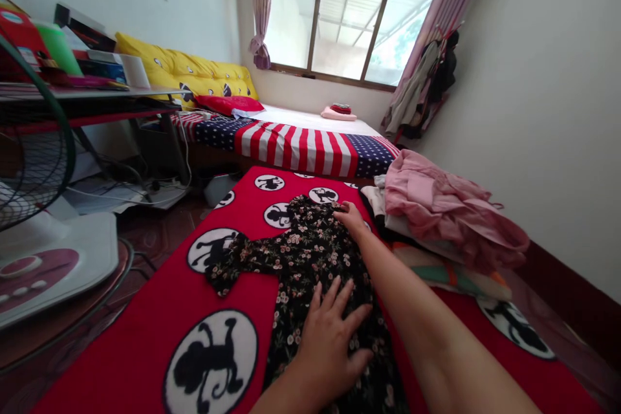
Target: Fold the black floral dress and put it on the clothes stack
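Observation:
A black dress (310, 252) with a small floral print lies spread on a red mat, its left-side sleeve stretched out to the left. My left hand (332, 333) rests flat on the dress's lower body, fingers spread apart. Further up, my right hand (350, 220) is at the dress's right shoulder edge, with bent fingers closed on the fabric there. The right-side sleeve cannot be made out; my right hand and forearm cover part of that edge.
The red mat (140, 343) has monkey prints in white circles. To the right sits a pile of folded clothes (436, 200), pink on top. A fan (58, 265) and a cluttered desk (97, 94) stand left. A bed (291, 145) lies beyond, under the window.

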The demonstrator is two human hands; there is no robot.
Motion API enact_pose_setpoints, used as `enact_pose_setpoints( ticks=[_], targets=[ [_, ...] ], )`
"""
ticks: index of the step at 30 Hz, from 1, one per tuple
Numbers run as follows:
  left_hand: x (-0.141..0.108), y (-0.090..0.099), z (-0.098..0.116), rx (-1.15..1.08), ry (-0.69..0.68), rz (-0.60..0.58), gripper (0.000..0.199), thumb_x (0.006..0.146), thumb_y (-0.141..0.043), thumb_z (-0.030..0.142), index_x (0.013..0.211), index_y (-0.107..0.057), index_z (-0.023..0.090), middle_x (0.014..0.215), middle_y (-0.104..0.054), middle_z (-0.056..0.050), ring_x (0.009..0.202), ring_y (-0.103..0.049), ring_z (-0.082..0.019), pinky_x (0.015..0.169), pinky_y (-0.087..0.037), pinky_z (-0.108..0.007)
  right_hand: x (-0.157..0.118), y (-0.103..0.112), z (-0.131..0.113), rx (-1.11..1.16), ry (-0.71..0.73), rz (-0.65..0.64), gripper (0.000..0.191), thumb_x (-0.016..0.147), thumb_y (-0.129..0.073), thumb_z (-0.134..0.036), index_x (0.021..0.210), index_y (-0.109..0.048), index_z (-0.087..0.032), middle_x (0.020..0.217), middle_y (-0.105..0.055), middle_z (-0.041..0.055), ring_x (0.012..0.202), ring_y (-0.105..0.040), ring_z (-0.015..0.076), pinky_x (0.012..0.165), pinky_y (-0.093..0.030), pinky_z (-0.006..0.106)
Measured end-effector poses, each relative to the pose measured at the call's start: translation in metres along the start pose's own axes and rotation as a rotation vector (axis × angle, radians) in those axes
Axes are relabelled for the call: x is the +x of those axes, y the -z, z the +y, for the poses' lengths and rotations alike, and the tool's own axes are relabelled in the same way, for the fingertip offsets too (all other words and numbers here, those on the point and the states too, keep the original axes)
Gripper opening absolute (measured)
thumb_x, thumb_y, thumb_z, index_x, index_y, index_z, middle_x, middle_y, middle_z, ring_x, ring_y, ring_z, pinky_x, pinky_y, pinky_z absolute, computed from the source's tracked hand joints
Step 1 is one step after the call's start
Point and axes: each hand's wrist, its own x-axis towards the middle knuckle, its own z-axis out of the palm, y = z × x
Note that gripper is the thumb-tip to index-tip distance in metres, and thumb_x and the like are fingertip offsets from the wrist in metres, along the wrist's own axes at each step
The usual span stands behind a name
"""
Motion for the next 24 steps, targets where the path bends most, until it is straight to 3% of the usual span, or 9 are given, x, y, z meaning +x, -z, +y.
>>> enact_pose_setpoints(
  ticks=[3, 5, 9, 15, 20, 24],
  targets=[
    [0.001, 0.003, 0.003, 0.039, 0.006, 0.003, 0.078, 0.071, -0.073, 0.043, 0.142, -0.040, 0.035, 0.156, -0.025, -0.007, 0.143, -0.022, -0.034, 0.115, -0.012, -0.062, -0.027, 0.020, -0.006, 0.116, 0.072, -0.046, 0.046, 0.077, -0.062, -0.022, 0.122, -0.054, -0.016, 0.126, -0.061, 0.0107, 0.111, -0.060, 0.0188, 0.091, -0.049, 0.030],
    [0.002, 0.005, 0.002, 0.057, -0.008, 0.009, 0.080, 0.074, -0.071, 0.041, 0.145, -0.036, 0.030, 0.156, -0.025, -0.009, 0.143, -0.022, -0.032, 0.116, -0.013, -0.060, -0.060, 0.037, -0.006, 0.156, 0.103, -0.068, 0.041, 0.079, -0.060, -0.022, 0.120, -0.055, -0.017, 0.126, -0.061, 0.0086, 0.116, -0.058, 0.0182, 0.094, -0.047, 0.030],
    [0.003, 0.004, -0.003, 0.041, -0.029, 0.067, 0.059, 0.084, -0.061, 0.030, 0.140, -0.042, 0.028, 0.154, -0.031, -0.008, 0.142, -0.026, -0.027, 0.116, -0.018, -0.055, -0.152, 0.078, 0.001, 0.187, 0.151, -0.087, 0.028, 0.082, -0.057, -0.024, 0.108, -0.062, -0.018, 0.111, -0.067, 0.0073, 0.105, -0.062, 0.0186, 0.088, -0.050, 0.031],
    [0.001, 0.005, -0.006, -0.096, -0.020, 0.264, 0.041, 0.084, -0.059, 0.015, 0.124, -0.058, 0.023, 0.145, -0.042, -0.009, 0.133, -0.041, -0.025, 0.113, -0.032, -0.044, -0.292, 0.136, 0.005, 0.022, 0.262, -0.190, 0.014, 0.088, -0.053, -0.021, 0.093, -0.066, -0.021, 0.096, -0.066, 0.0045, 0.093, -0.061, 0.0170, 0.084, -0.049, 0.030],
    [0.000, 0.009, 0.000, -0.037, 0.064, 0.388, 0.022, 0.085, -0.062, 0.029, 0.105, -0.066, 0.020, 0.101, -0.062, -0.007, 0.100, -0.059, -0.022, 0.093, -0.047, -0.036, -0.375, 0.161, 0.012, -0.048, 0.322, -0.247, 0.016, 0.091, -0.049, -0.018, 0.096, -0.063, -0.023, 0.093, -0.064, 0.0056, 0.089, -0.061, 0.0169, 0.078, -0.049, 0.029],
    [0.000, 0.008, 0.005, 0.099, 0.093, 0.359, 0.033, 0.083, -0.063, 0.047, 0.101, -0.067, 0.020, 0.088, -0.065, -0.006, 0.089, -0.059, -0.023, 0.082, -0.046, -0.035, -0.414, 0.166, 0.023, -0.087, 0.305, -0.222, 0.015, 0.090, -0.051, -0.018, 0.099, -0.063, -0.024, 0.094, -0.065, 0.0054, 0.090, -0.062, 0.0173, 0.079, -0.049, 0.029]
  ],
)
